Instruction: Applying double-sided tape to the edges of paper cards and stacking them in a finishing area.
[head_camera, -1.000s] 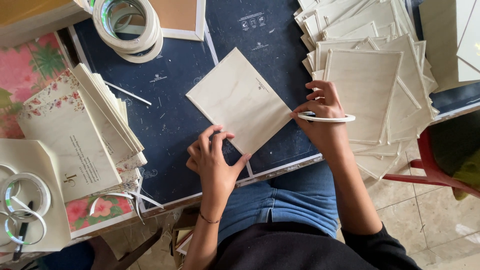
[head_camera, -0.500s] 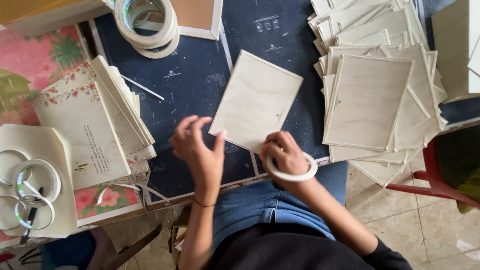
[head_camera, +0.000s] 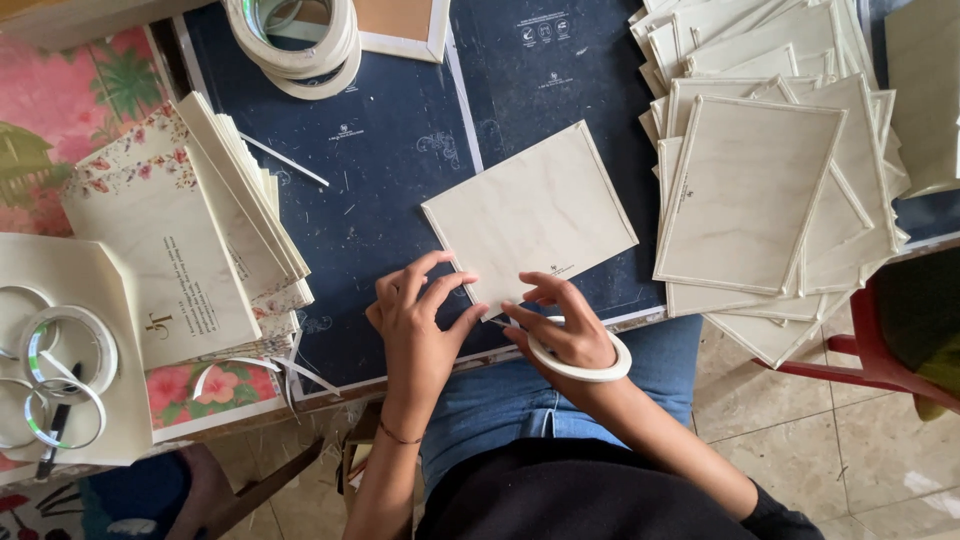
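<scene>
A cream rectangular card (head_camera: 535, 215) lies tilted on the dark blue mat (head_camera: 400, 150). My left hand (head_camera: 415, 320) rests at the card's near corner, fingertips pinching its edge. My right hand (head_camera: 560, 325) sits just right of it, fingers touching the same corner. A white tape roll (head_camera: 590, 368) hangs around my right wrist like a bracelet. Both hands meet at the card's lower-left corner, near the table's front edge.
A fanned pile of cream cards (head_camera: 770, 180) lies at the right. A stack of floral-edged printed cards (head_camera: 190, 240) sits at the left. Stacked tape rolls (head_camera: 295, 40) stand at the back, more tape rings (head_camera: 60, 350) far left. A red chair (head_camera: 860, 360) stands at the right.
My right hand moved from the card pile at the right down to the card's near corner, the tape roll slipping onto its wrist. The card shifted and turned slightly. My left hand stayed near the corner.
</scene>
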